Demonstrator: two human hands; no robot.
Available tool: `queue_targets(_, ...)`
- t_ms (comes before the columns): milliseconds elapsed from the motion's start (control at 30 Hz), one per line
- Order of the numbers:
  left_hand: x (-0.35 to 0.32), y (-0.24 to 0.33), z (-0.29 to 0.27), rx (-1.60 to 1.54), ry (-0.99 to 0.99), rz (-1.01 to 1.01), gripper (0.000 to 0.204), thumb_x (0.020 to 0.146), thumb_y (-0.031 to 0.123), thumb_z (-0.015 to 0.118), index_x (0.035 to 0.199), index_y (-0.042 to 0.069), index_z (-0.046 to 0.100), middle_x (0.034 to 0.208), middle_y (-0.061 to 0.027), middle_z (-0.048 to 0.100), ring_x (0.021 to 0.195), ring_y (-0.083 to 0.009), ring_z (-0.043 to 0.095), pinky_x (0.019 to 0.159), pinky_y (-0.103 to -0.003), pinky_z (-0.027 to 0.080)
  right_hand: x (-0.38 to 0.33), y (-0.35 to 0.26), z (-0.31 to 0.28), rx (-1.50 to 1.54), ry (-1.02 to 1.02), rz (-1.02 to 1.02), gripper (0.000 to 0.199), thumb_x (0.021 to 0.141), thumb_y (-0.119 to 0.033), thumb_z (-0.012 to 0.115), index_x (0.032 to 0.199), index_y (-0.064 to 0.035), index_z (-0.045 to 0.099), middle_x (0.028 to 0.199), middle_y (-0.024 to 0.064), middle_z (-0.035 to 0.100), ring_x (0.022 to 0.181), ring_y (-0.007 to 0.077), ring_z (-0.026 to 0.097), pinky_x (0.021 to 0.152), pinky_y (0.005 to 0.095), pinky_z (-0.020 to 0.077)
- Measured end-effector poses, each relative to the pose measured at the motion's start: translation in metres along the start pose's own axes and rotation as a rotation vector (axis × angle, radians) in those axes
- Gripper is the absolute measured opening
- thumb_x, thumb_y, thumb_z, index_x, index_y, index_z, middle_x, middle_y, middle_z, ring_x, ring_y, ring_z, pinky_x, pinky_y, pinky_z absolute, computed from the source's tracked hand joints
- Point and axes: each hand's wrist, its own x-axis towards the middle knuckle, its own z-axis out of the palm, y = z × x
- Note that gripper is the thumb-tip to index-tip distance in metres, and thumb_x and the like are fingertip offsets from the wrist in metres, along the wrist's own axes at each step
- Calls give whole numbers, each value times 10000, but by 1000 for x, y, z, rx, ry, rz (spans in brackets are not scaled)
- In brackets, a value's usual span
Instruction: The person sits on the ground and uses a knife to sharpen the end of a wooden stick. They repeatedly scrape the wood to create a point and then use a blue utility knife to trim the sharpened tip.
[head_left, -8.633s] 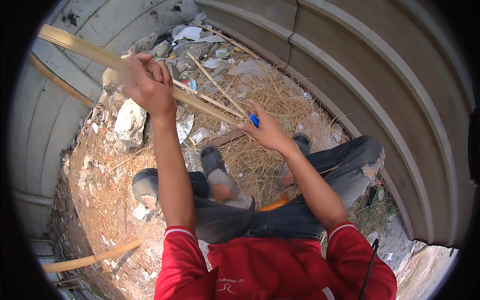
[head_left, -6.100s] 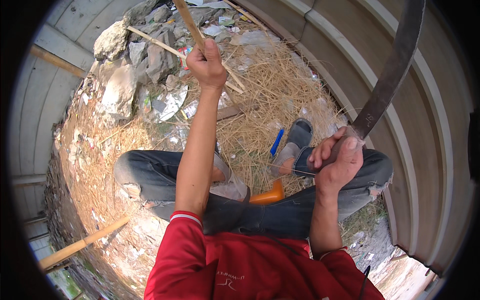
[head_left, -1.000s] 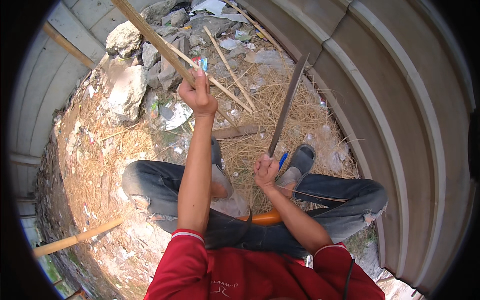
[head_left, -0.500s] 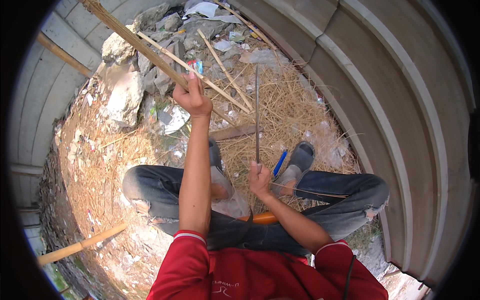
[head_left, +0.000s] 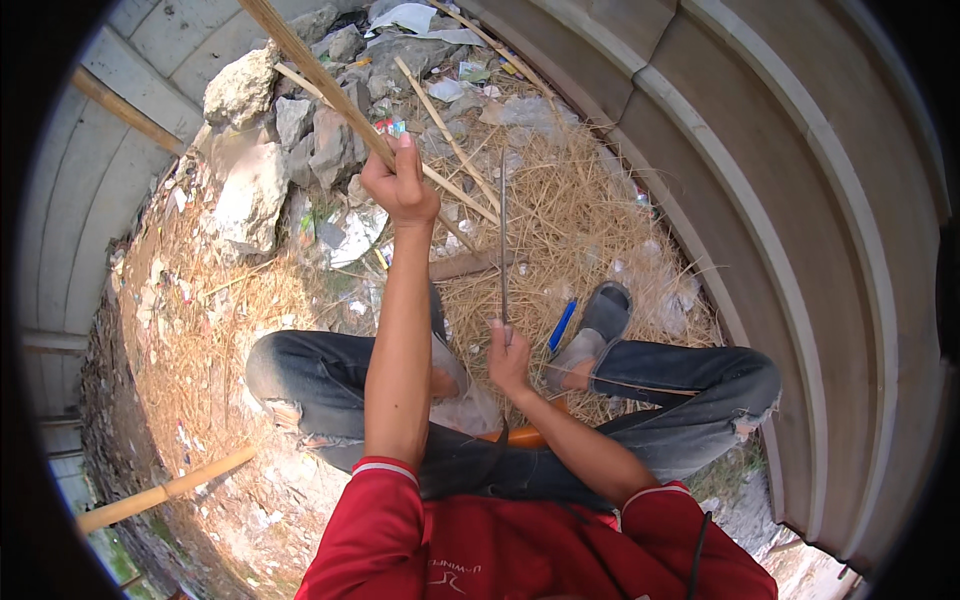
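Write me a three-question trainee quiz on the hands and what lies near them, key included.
1. True or false: the left hand is empty.
2. What does the right hand hold?
3. Choose the colour of the slim object lying just to the left of the right sandal: (a) green, (b) blue, (c) white.

Key
1. False; it grips a long wooden strip.
2. A long, thin blade, pointing away from the body.
3. b
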Motion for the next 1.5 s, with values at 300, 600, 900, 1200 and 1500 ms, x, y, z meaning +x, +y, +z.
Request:
queue_targets(300,1,15,-11,-292,-174,-158,382,912,124,600,630,87,344,596,45,294,491,-53,268,479,-255,210,53,-24,-11,-1,-72,99,557,1025,-489,474,846,21,612,602,46,536,518,186,518,518,392,414)
queue_targets(600,4,20,-22,-377,-270,-263,335,829,174,626,671,93,342,617,30,294,521,-67,280,475,-240,233,32,2,-34,-290,-110,-190,548,1020,-491,481,855,7,639,579,61,526,492,176,523,431,332,385)
queue_targets(900,13,19,-30,-372,-400,-371,335,816,208,630,664,112,348,595,44,282,522,-63,268,505,-241,235,55,-95,-34,4,-206,-17,544,1003,-512,515,782,-17,569,584,45,506,496,154,519,430,334,389)
queue_targets(1200,18,21,-40,-390,-555,-476,370,731,196,635,578,136,303,551,42,296,504,-66,248,498,-243,225,25,16,-55,-199,-119,331,566,988,-543,523,715,-47,531,571,40,503,473,170,513,443,338,394)
queue_targets(1500,20,26,-51,-435,-586,-519,362,700,165,630,563,130,297,548,45,286,483,-68,239,488,-242,225,58,-125,-46,268,-119,-97,515,1005,-489,534,680,-101,443,555,0,451,457,97,456,406,269,355)
